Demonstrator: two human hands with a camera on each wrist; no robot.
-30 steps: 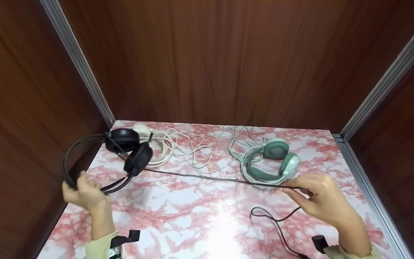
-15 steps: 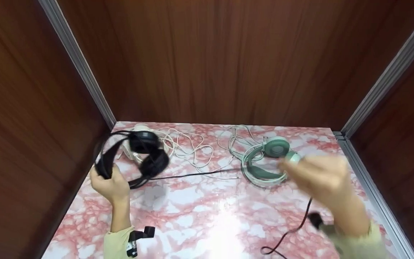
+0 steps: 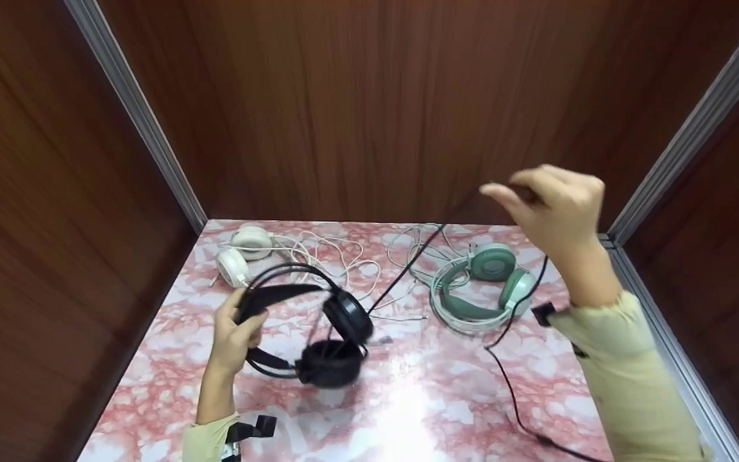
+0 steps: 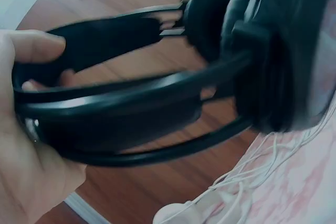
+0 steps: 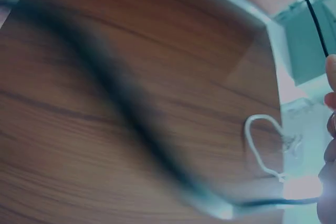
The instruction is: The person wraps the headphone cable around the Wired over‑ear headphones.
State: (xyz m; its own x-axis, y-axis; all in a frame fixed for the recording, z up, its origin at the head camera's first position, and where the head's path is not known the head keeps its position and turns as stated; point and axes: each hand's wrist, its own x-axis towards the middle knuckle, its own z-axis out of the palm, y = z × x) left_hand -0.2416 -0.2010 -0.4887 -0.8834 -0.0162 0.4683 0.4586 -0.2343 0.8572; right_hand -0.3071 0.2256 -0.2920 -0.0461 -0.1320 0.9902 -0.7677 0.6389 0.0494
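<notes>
Rising to the upper right of the frame, the right hand [image 3: 562, 208] pinches the black cord [image 3: 407, 268], apparently drawing more of it off the bench [image 3: 170, 372], while the left hand [image 3: 233, 337], holding the black headphones [image 3: 349, 317] by the headband [image 3: 278, 294], has brought them toward lower centre.

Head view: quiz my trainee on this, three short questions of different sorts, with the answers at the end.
1. True or false: the left hand grips the black headphones by the headband.
2. What colour are the rightmost headphones on the table? A: red. B: green. C: black.
3. Fill in: the right hand holds the black headphones' ____.

Key: 1 true; 2 B; 3 cable.
</notes>
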